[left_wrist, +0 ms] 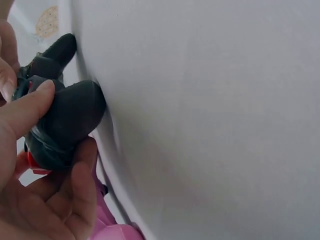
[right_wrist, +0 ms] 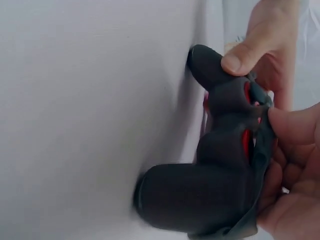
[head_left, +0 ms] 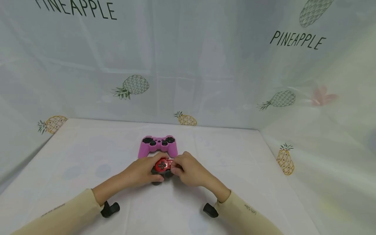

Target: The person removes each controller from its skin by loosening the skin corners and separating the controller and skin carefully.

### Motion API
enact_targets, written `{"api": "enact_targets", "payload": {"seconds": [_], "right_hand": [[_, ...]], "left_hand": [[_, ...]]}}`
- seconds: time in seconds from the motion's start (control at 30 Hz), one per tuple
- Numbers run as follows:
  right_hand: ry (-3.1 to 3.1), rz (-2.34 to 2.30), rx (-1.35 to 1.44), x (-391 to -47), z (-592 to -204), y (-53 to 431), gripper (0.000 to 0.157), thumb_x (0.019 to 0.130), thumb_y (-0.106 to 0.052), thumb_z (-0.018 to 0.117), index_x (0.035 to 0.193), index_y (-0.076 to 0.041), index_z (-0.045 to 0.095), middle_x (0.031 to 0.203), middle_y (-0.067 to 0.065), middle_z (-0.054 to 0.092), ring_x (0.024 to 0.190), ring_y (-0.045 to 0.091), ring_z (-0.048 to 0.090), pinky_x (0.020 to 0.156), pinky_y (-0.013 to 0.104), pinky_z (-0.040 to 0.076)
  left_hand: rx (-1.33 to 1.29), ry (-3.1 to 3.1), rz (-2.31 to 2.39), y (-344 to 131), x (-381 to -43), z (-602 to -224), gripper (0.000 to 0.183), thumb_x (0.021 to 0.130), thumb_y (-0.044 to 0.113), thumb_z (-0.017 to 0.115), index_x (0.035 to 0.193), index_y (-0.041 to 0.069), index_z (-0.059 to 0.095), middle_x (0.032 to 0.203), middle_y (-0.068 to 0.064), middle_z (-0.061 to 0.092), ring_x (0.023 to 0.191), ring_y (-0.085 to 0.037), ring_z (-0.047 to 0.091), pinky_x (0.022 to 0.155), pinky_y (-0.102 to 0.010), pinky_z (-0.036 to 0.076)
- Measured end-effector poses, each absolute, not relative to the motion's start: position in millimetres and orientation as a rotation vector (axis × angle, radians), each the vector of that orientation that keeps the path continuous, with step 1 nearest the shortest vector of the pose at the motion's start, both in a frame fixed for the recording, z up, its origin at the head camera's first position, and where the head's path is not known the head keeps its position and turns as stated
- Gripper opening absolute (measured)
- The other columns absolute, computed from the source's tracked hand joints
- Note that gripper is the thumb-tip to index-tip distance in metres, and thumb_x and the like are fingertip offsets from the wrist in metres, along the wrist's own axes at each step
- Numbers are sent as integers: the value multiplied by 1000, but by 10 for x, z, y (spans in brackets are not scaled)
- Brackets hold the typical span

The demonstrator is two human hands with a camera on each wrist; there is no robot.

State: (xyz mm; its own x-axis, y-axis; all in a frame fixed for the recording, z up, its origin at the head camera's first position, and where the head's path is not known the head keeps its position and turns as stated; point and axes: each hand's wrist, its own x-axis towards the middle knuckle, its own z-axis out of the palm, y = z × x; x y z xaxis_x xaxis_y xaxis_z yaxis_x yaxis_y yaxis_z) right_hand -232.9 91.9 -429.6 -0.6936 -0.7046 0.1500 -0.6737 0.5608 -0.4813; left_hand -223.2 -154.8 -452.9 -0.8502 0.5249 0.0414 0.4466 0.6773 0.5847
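A red game controller (head_left: 162, 165) sits partly inside a dark rubber cover (right_wrist: 200, 195), its red face and direction pad showing in the head view. My left hand (head_left: 140, 172) grips its left side, the thumb pressing on the dark grip and the fingers round the far edge. At the right side, my right hand (head_left: 191, 170) has curled fingers and pinches the edge of the cover, which bunches up along the controller in the right wrist view. The ends of both grips are down at the white cloth. Most of the controller's right half is hidden behind my right hand.
A pink game controller (head_left: 158, 142) with black buttons lies just beyond my hands, close to the left fingers. The table is covered by a white cloth (head_left: 97, 153). A pineapple-print curtain (head_left: 188, 71) hangs behind and at both sides.
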Motion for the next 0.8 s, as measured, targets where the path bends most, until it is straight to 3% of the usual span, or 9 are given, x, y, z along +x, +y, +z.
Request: {"api": "enact_targets", "payload": {"seconds": [0.37,0.8], "right_hand": [[2558,-839,-1288,-2401,-4313,1084,8,103,-17,72,95,-20,71,88,-15,62,94,9,50,81,25,44],[2574,-796,-1362,-2387,-4324,1043,10,104,-15,70,95,-19,68,86,-13,59,95,9,50,85,27,43]], "left_hand": [[785,2729,916,-1541,-2259,-4501,74,85,33,92,147,27,52,117,3,72,96,-14,64,82,-44,54],[780,2736,920,-1556,-2235,-4494,75,84,34,93,146,27,53,116,3,72,95,-14,65,80,-44,54]]}}
